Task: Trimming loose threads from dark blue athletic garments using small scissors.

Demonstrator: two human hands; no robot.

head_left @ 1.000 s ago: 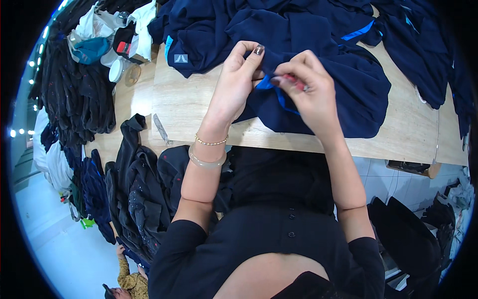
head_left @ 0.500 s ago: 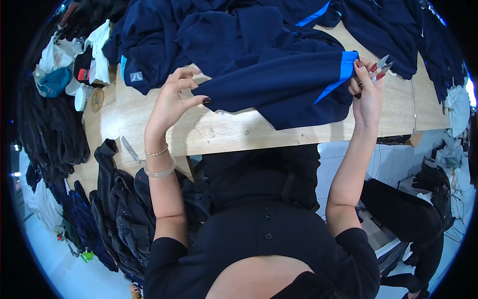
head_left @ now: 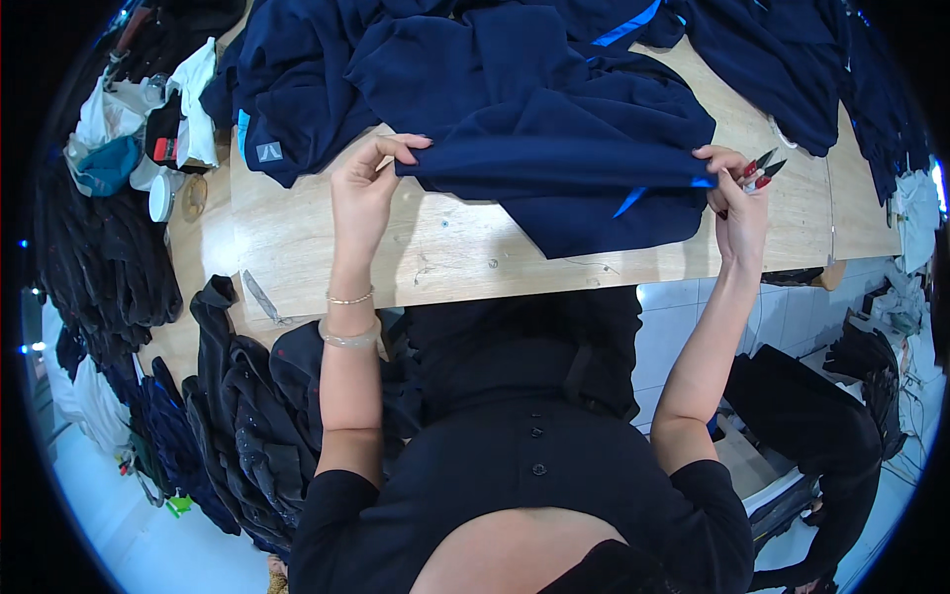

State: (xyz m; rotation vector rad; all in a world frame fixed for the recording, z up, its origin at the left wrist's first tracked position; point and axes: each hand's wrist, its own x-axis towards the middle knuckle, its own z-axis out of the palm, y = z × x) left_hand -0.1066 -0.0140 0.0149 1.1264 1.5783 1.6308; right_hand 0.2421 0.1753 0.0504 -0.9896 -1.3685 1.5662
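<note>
A navy garment piece with bright blue trim [head_left: 554,163] stretches between my hands above the table. My left hand [head_left: 364,193] pinches its left end between thumb and fingers. My right hand [head_left: 740,203] is closed on the right end, near the blue trim. Red-handled thread snips [head_left: 758,174] are also tucked in my right hand, with their dark pointed blades sticking out past the fingers. The cloth between the hands is drawn into a long, narrow fold, and its lower part hangs onto the table. Some right fingers are hidden behind the cloth.
More navy garments [head_left: 297,89] are heaped across the far side of the wooden table [head_left: 435,267]. At the left edge stand a white round lid [head_left: 160,198] and a roll of tape [head_left: 195,198]. Dark clothes [head_left: 247,416] hang at the lower left. A metal blade-like tool [head_left: 259,295] lies near the table corner.
My left hand has moved right and closed on the garment's left end. The cloth now lies taut and folded, with less blue trim showing. The snips have turned slightly in my right hand.
</note>
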